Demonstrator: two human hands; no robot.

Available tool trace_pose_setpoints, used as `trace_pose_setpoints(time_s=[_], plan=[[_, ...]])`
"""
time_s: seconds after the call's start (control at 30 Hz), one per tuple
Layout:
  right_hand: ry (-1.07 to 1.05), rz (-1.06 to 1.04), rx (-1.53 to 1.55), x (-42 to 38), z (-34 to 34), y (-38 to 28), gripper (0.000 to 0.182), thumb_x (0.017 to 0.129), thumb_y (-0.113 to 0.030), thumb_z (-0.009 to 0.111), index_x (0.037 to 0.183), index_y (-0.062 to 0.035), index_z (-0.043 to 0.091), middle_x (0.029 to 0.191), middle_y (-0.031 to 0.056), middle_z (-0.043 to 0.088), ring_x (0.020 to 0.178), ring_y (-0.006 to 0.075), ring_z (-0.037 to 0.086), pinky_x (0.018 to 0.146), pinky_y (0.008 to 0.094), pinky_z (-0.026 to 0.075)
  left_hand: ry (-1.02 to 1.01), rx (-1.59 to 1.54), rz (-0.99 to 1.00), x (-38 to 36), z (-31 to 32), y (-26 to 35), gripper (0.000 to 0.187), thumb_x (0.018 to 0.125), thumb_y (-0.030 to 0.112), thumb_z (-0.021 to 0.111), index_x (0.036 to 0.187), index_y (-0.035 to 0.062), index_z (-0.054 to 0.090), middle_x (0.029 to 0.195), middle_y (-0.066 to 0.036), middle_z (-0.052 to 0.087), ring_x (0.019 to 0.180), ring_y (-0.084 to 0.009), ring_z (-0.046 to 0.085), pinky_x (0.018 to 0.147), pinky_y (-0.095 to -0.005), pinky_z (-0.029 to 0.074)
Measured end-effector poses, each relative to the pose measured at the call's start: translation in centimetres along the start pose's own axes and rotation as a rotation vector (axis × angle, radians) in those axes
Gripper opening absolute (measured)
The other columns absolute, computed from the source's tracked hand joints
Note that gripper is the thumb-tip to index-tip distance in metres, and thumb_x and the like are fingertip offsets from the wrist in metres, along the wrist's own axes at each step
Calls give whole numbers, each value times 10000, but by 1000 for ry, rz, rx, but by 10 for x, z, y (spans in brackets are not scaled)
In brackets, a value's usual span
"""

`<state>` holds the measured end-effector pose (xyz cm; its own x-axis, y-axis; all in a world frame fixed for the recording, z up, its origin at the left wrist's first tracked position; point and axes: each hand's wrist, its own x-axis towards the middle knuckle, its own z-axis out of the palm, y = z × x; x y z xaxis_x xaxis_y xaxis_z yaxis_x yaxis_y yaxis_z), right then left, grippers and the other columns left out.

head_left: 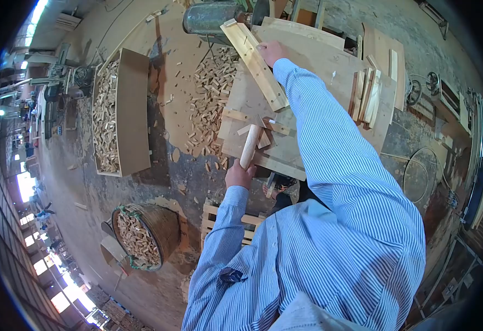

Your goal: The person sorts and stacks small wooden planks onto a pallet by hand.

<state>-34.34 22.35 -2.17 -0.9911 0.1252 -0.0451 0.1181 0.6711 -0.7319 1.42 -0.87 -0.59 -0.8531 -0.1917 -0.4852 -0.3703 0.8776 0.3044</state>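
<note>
My left hand (240, 175) is closed around the near end of a pale wooden stick (250, 146), whose far end lies among small wood pieces on the worktable (313, 60). Just past that end, a thin dark metal edge (262, 121), perhaps a saw blade, stands up beside a small wooden block (279, 128). Reaching across the table, my right hand (273, 52) grips the edge of a long wooden board (255, 65) with holes or screws in it. Its fingertips are partly hidden against the board.
Several wood strips (366, 96) lie on the table's right side. Wood offcuts (214, 94) are heaped left of the table. A long box (134, 110) and a basket (167, 234) hold more offcuts. A slatted pallet (211, 212) and a green motor-like cylinder (211, 19) stand nearby.
</note>
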Motion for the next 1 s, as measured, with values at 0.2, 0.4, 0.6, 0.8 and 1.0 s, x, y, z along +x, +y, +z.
trace_pose_setpoints(time_s=[0.2,0.4,0.6,0.8,1.0], plan=[[13,3,20,32,-15,7,286,945,-363,635,1129,-205,788,1085,131,755,982,357,709,919,438,541,50,4,4,24,-2,30,461,888,451,722,1052,23,671,909,-236,732,878,-441,708,782,-525,561],[62,11,-86,52,-32,14,261,937,-305,612,1027,-142,795,1080,163,737,1030,388,685,943,463,533,111,-36,44,37,-1,44,442,880,434,735,1016,19,668,904,-240,728,878,-433,707,774,-521,557],[127,178,15,23,-42,22,336,924,-363,631,1028,-80,780,1096,184,738,1044,372,695,931,474,536,142,-23,70,32,5,34,491,882,494,731,1005,25,652,894,-238,723,863,-438,704,760,-523,555],[242,-67,-12,-7,-25,25,326,894,-405,686,976,-104,781,983,165,751,936,385,703,856,490,544,125,29,74,15,5,14,501,893,522,714,1000,38,639,911,-232,723,876,-432,704,764,-531,553],[24,-14,-123,-40,-19,8,330,941,-371,618,1028,-99,783,1063,179,737,1005,377,692,913,498,535,73,-10,67,-5,7,-11,485,882,490,734,1019,35,642,931,-227,727,895,-441,698,772,-527,550]])
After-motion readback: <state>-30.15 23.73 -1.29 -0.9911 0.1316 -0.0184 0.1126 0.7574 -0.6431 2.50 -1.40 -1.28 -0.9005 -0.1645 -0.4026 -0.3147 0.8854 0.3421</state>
